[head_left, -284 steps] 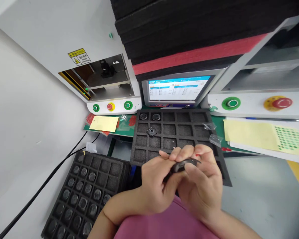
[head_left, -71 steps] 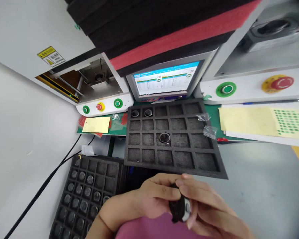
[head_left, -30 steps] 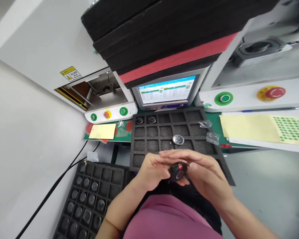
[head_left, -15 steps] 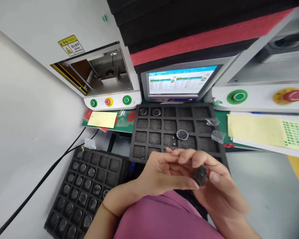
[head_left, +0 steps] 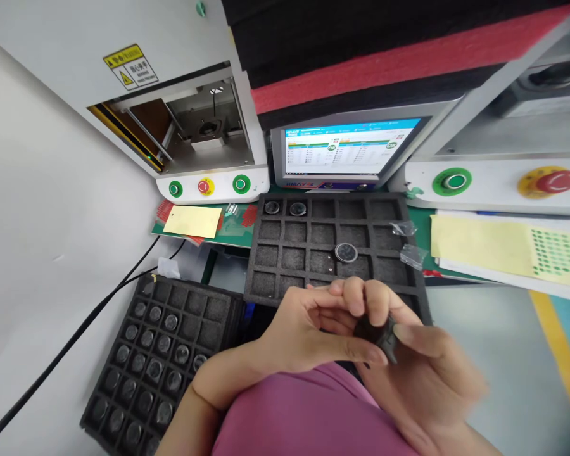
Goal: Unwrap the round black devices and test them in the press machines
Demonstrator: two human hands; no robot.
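Both hands meet in front of the chest around a small dark part [head_left: 379, 335]. My left hand [head_left: 313, 329] has its thumb and fingers closed on the part's near side. Thumb and fingers of my right hand [head_left: 418, 348] pinch the same part from the right; some fingers are hidden behind it. Just beyond the hands, a round dark disc with a light rim [head_left: 346, 253] rests on the dividers of a black foam tray [head_left: 292, 246]. Two more round pieces [head_left: 272, 207] [head_left: 297, 208] sit in that tray's back left compartments.
A second foam tray [head_left: 180, 292] with several round pieces stands lower left. Behind are a lit monitor [head_left: 342, 152], an open machine bay [head_left: 209, 133] and button panels. Yellow paper [head_left: 484, 244] and small plastic bags [head_left: 412, 256] lie to the right.
The dark part has turned between my fingers, and its red spot no longer shows. My right hand's fingers have shifted round it. The view has moved slightly.
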